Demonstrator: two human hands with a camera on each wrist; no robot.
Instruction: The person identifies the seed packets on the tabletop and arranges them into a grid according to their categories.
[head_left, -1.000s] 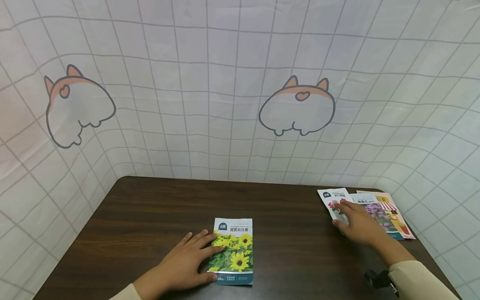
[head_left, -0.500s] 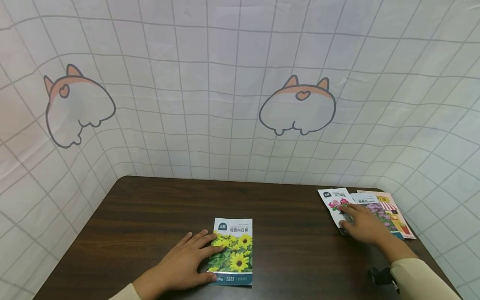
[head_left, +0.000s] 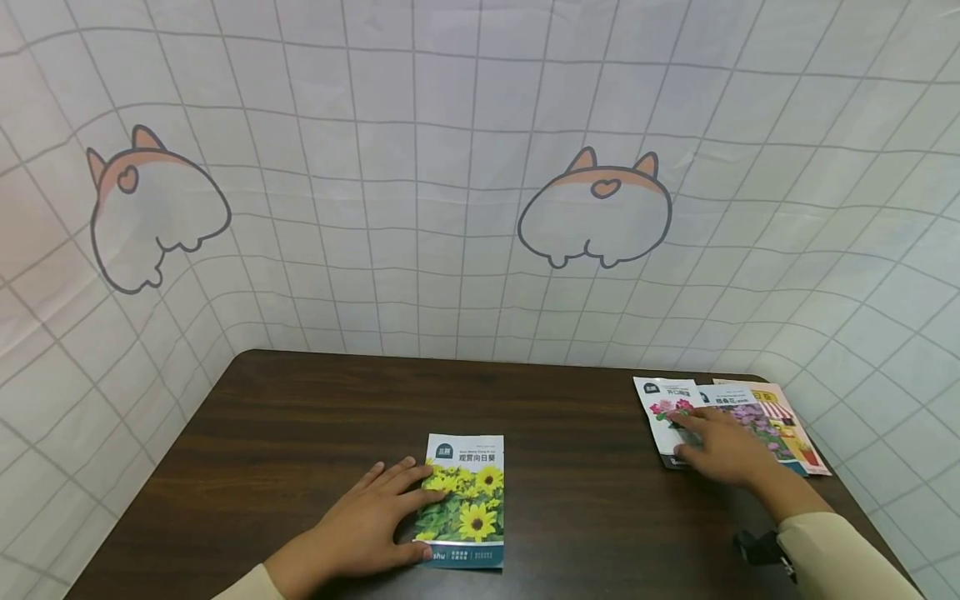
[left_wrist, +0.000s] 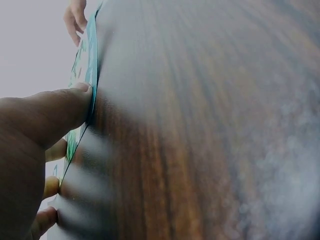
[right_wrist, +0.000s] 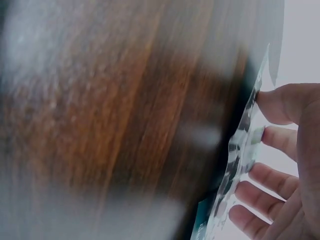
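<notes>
A seed packet with yellow sunflowers (head_left: pixel 476 504) lies flat near the middle front of the table. My left hand (head_left: pixel 367 521) rests on its left side with fingers spread; the thumb presses the lower left corner. At the far right, my right hand (head_left: pixel 723 446) touches a white seed packet with pink flowers (head_left: pixel 663 421), thumb at its lower part and fingers spread over it. In the right wrist view this packet (right_wrist: pixel 237 155) is edge-on under the fingertips. A purple-flower seed packet (head_left: pixel 765 429) lies partly beneath the right hand.
A pink and yellow packet (head_left: pixel 798 437) sticks out under the purple-flower one, by the table's right edge. Dark wood tabletop (head_left: pixel 577 483) lies between the hands. A white gridded curtain (head_left: pixel 420 208) surrounds the back and sides. A black strap (head_left: pixel 757 550) is at the right cuff.
The pink-flower packet has turned slightly clockwise under my right hand, and its dark lower edge now shows. The right thumb has shifted a little right. The left hand and sunflower packet have stayed put.
</notes>
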